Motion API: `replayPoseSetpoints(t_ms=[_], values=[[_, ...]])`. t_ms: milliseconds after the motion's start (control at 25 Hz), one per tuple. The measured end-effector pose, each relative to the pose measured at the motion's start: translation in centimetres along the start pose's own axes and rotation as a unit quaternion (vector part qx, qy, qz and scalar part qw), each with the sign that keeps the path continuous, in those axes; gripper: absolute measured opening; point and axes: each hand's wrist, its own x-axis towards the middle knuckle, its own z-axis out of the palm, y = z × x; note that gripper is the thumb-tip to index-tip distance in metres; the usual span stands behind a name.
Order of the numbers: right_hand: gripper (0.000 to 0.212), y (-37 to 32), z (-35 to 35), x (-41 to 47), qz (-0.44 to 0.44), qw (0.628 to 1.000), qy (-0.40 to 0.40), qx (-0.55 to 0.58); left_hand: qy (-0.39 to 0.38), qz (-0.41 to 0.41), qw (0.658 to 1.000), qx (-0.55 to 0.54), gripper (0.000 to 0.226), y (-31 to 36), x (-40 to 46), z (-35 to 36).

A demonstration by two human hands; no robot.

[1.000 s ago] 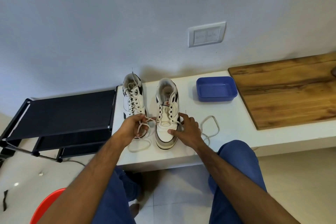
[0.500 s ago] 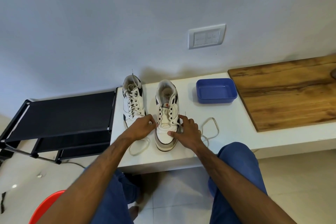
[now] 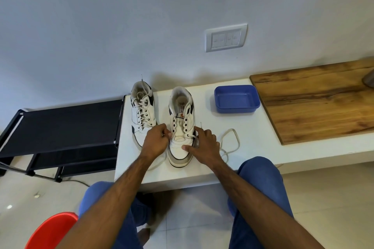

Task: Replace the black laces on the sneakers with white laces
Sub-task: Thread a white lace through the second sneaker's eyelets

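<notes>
White bench (image 3: 253, 143): left hand (image 3: 155, 141) pinches white lace (image 3: 230, 139); right hand (image 3: 206, 145) grips sneaker (image 3: 181, 127).

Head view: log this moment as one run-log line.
left hand: pinches white lace at lower eyelet | right hand: steadies right sneaker | left sneaker: laced white | blue tray: beside
</notes>
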Motion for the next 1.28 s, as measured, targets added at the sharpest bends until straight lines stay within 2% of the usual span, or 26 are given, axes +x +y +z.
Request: replayPoseSetpoints(t_ms=[80, 160, 200, 240, 280, 320, 400, 440, 480, 560, 600, 680, 720, 880, 960, 1080, 1160, 1280], values=[[0.089, 0.1, 0.0, 0.0, 0.001, 1.0, 0.0, -0.003, -0.019, -0.068, 0.987, -0.141, 0.029, 0.1, 0.0, -1.1], [0.089, 0.1, -0.1, 0.0, 0.002, 1.0, -0.003, -0.001, -0.088, -0.141, 0.937, -0.308, 0.026, -0.5, -0.1, -3.2], [0.089, 0.0, -0.1, 0.0, 0.0, 1.0, -0.007, 0.001, -0.112, -0.164, 0.912, -0.359, 0.027, -1.0, -0.1, -4.1], [0.089, -0.2, -0.1, -0.1, 0.0, 1.0, -0.009, 0.003, -0.122, -0.175, 0.902, -0.376, 0.033, -1.4, -0.1, -4.6], [0.089, -0.3, -0.1, -0.1, 0.001, 1.0, -0.012, 0.004, -0.119, -0.175, 0.909, -0.359, 0.037, -1.3, -0.1, -4.7], [0.088, -0.3, -0.2, -0.2, 0.003, 1.0, -0.015, 0.001, -0.104, -0.161, 0.932, -0.308, 0.036, -1.0, 0.0, -4.5], [0.087, -0.6, -0.7, -0.1, 0.008, 0.999, -0.028, -0.022, -0.059, -0.088, 0.985, -0.134, 0.025, 0.5, 0.1, -4.3], [0.087, -1.0, -1.3, -0.1, 0.004, 0.998, -0.035, -0.044, -0.05, -0.036, 0.998, -0.034, 0.022, 1.4, 0.1, -4.7], [0.087, -1.7, -2.1, 0.0, 0.0, 0.997, -0.043, -0.061, -0.049, 0.01, 0.998, 0.047, 0.021, 2.6, 0.1, -5.6], [0.076, -3.7, -4.6, 0.1, -0.019, 0.998, -0.049, -0.039, -0.042, 0.065, 0.99, 0.119, 0.023, 5.0, -0.2, -8.3], [0.061, -5.1, -6.3, 0.0, -0.047, 0.998, -0.052, 0.001, -0.035, 0.082, 0.989, 0.116, 0.024, 6.4, -0.5, -9.9], [0.029, -8.4, -10.3, -0.5, -0.117, 0.985, -0.068, 0.104, -0.02, 0.098, 0.995, 0.03, 0.025, 9.8, -1.4, -13.4], [0.024, -10.5, -12.7, -1.0, -0.153, 0.975, -0.061, 0.147, -0.01, 0.107, 0.994, -0.022, 0.026, 11.6, -1.9, -15.3], [0.03, -19.7, -22.4, -4.7, -0.282, 0.929, 0.028, 0.24, 0.047, 0.181, 0.968, -0.169, 0.035, 19.2, -4.1, -22.5], [0.034, -23.6, -26.4, -6.7, -0.334, 0.898, 0.085, 0.274, 0.074, 0.221, 0.95, -0.208, 0.037, 22.8, -5.5, -25.6], [0.031, -27.5, -30.6, -8.8, -0.374, 0.855, 0.128, 0.335, 0.093, 0.309, 0.929, -0.182, 0.034, 26.9, -7.0, -29.0], [0.027, -29.5, -32.7, -10.3, -0.393, 0.831, 0.123, 0.375, 0.119, 0.357, 0.913, -0.156, 0.031, 29.1, -8.0, -30.8], [0.024, -31.4, -34.9, -12.0, -0.421, 0.813, 0.109, 0.388, 0.165, 0.383, 0.896, -0.151, 0.025, 31.6, -9.3, -32.9]])
